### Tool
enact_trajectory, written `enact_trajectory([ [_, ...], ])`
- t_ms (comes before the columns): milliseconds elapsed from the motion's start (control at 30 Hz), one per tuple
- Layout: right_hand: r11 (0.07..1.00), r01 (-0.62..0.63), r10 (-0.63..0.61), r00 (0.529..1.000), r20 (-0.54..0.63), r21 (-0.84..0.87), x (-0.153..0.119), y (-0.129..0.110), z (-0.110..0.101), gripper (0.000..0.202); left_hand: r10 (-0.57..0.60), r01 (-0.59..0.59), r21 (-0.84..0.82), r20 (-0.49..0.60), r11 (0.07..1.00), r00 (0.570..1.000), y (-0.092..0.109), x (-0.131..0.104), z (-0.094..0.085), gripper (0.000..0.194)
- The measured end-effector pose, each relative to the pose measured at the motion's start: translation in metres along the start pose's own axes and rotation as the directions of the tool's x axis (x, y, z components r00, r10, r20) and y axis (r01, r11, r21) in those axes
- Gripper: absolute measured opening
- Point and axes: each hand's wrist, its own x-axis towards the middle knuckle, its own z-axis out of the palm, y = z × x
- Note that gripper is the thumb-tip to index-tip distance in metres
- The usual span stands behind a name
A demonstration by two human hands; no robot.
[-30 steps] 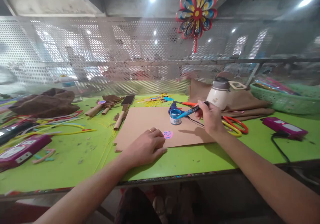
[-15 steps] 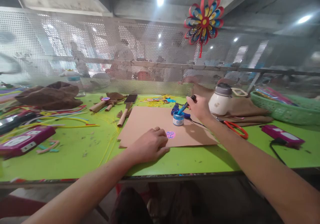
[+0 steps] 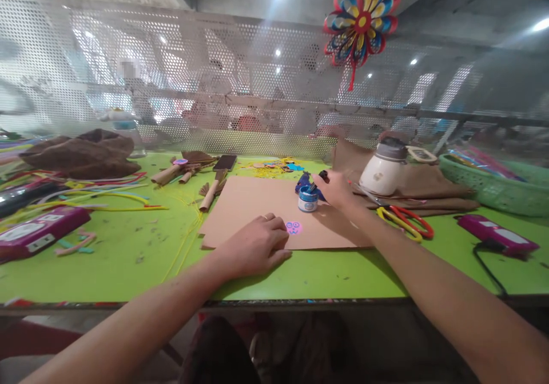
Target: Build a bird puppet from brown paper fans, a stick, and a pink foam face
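Note:
A brown paper sheet (image 3: 253,198) lies on the green table. My left hand (image 3: 257,246) rests on its front edge, fingers together, beside a small pink piece (image 3: 294,227) with a blue face drawn on it; whether the fingers hold anything is hidden. My right hand (image 3: 335,188) is closed around a dark brush (image 3: 313,186), whose lower end is inside the small jar of blue paint (image 3: 307,200). Just behind the jar sits a dark blue tool (image 3: 302,182), partly hidden.
Red and yellow scissors (image 3: 412,223), a white bottle (image 3: 383,170), a green basket (image 3: 506,184) and a purple power strip (image 3: 497,235) are at right. Rolled brown paper pieces (image 3: 210,194), yellow scraps (image 3: 274,168) and another purple strip (image 3: 43,232) lie further left.
My right hand has lowered and the brush has gone deeper into the jar. My left hand stays on the paper. The camera view has shifted slightly.

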Motion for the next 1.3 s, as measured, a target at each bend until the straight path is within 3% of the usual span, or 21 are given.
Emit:
enact_trajectory([
  [200, 0.988, -0.152, 0.15, 0.978, 0.148, 0.004, -0.007, 0.008, -0.022, 0.051, 0.011, -0.011, -0.005, -0.013, 1.0, 1.0, -0.001, 0.0, 0.002, 0.022],
  [333, 0.974, -0.22, 0.208, 0.962, 0.177, 0.052, -0.01, 0.006, -0.034, 0.054, 0.01, -0.01, 0.003, -0.003, 1.0, 1.0, -0.001, -0.001, 0.002, 0.023],
  [367, 0.974, -0.21, 0.2, 0.972, 0.123, 0.081, -0.01, 0.003, -0.037, 0.054, 0.008, -0.008, 0.006, 0.001, 1.0, 1.0, -0.001, -0.001, 0.002, 0.024],
  [433, 0.978, -0.157, 0.171, 0.981, -0.096, 0.138, -0.013, -0.005, -0.044, 0.053, 0.006, -0.006, 0.008, 0.008, 1.0, 1.0, -0.001, -0.001, 0.002, 0.024],
  [500, 0.981, -0.066, 0.125, 0.936, -0.33, 0.185, -0.018, -0.014, -0.051, 0.05, 0.005, -0.005, 0.007, 0.01, 1.0, 1.0, 0.0, -0.001, 0.001, 0.025],
  [567, 0.98, 0.044, 0.038, 0.914, -0.405, 0.192, -0.028, -0.024, -0.055, 0.045, 0.004, -0.004, 0.006, 0.011, 1.0, 1.0, 0.0, -0.001, 0.001, 0.025],
  [633, 0.979, 0.133, -0.085, 0.957, -0.277, 0.158, -0.039, -0.032, -0.055, 0.04, 0.004, -0.004, 0.007, 0.01, 1.0, 1.0, 0.0, 0.0, 0.0, 0.025],
  [700, 0.977, 0.17, -0.179, 0.982, 0.063, 0.125, -0.05, -0.037, -0.05, 0.033, 0.001, -0.001, 0.009, 0.011, 1.0, 1.0, 0.001, 0.0, 0.0, 0.024],
  [767, 0.974, 0.217, -0.225, 0.896, 0.384, 0.067, -0.058, -0.039, -0.042, 0.026, -0.005, 0.005, 0.01, 0.015, 1.0, 1.0, 0.001, 0.001, 0.0, 0.024],
  [833, 0.957, 0.29, -0.247, 0.805, 0.54, 0.006, -0.061, -0.039, -0.036, 0.028, -0.016, 0.016, 0.011, 0.02, 1.0, 1.0, 0.001, 0.001, 0.001, 0.024],
  [933, 0.927, 0.372, -0.267, 0.742, 0.615, -0.046, -0.062, -0.042, -0.032, 0.045, -0.025, 0.025, 0.008, 0.029, 1.0, 0.999, 0.002, 0.001, 0.001, 0.025],
  [1067, 0.914, 0.396, -0.228, 0.681, 0.696, -0.088, -0.061, -0.051, -0.033, 0.052, -0.027, 0.027, 0.0, 0.03, 1.0, 0.999, 0.001, 0.001, -0.001, 0.025],
  [1300, 0.931, 0.358, -0.223, 0.707, 0.671, -0.068, -0.062, -0.059, -0.03, 0.041, -0.063, 0.061, -0.071, -0.03, 0.996, 0.998, -0.003, 0.001, 0.002, 0.027],
])
